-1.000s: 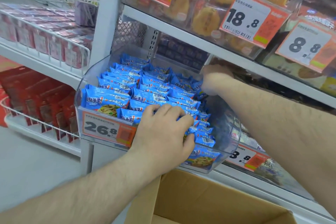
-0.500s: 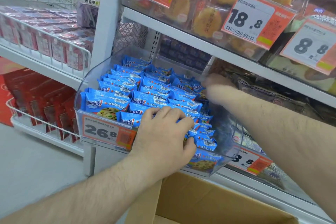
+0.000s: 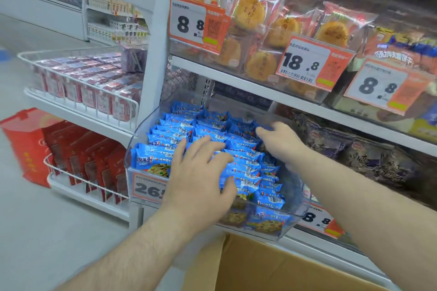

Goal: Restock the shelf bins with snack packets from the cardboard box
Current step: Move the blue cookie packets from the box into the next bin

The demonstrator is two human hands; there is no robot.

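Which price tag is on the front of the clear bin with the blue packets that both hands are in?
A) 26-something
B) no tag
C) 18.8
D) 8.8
A: the orange tag on the front of the clear bin holding the blue packets starts with 26; the left hand covers the rest. The 8.8 and 18.8 tags sit on other shelf fronts.

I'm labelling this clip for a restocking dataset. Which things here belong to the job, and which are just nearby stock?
Job: blue snack packets, clear bin, cardboard box, left hand, right hand.

Nearby: yellow pastries, red packets, price tags, dark bags.
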